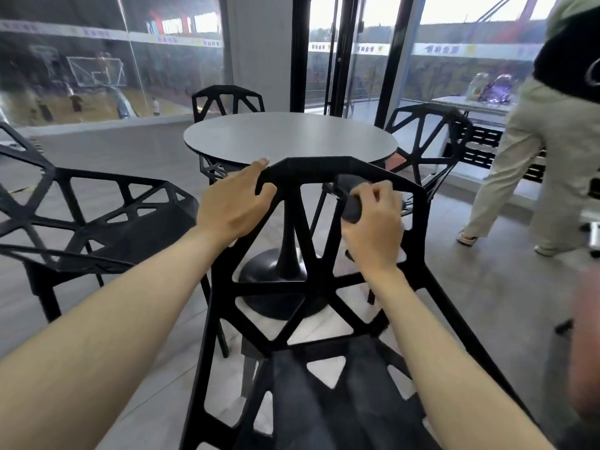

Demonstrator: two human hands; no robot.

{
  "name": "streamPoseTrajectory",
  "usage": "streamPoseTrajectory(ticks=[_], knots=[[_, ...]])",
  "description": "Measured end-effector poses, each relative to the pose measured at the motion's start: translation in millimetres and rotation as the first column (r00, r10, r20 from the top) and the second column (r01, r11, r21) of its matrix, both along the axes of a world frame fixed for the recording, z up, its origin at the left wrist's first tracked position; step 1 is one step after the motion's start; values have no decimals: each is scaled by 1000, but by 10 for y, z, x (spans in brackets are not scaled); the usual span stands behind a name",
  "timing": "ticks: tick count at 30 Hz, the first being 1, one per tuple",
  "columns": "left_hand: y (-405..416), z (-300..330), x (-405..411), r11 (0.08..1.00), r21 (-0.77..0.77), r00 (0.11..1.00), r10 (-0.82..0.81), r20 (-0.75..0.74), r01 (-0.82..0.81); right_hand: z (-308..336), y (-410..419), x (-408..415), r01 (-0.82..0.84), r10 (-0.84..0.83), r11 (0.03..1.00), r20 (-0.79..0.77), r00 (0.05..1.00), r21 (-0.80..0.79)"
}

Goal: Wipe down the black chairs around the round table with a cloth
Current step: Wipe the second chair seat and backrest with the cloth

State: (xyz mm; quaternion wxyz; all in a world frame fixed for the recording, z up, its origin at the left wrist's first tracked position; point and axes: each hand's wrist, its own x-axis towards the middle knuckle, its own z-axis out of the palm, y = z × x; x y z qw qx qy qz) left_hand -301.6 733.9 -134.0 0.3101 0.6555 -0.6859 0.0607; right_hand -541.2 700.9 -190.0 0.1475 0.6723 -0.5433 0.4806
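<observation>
Glass-walled room, round table (289, 138) in the middle, black chairs round it. Near chair (324, 254): keep braced with left hand (232, 206) clamped on top rail. Press right hand (373, 222), closed round dark cloth (349, 198), along right rail, then down each strut.

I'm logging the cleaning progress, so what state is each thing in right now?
Left hand: gripping the top edge of the near chair's back.
Right hand: closed on the cloth.
Cloth: bunched, pressed against the backrest.
Near chair: upright, being wiped.
Round table: top bare.
Left chair: upright, untouched.
</observation>
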Motion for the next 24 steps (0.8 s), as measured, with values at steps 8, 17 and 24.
streamPoseTrajectory(ticks=[8,17,24], knots=[[4,22,6,1000,23,1000,-5,-25,5,-375,-70,-841,88,-57,992,-301,952,90],[11,32,17,997,71,998,-29,-51,32,-1013,378,-862,281,-233,907,-182,955,313],[-23,14,22,999,50,999,-13,-36,15,-1477,712,545,-119,-50,887,349,936,447]])
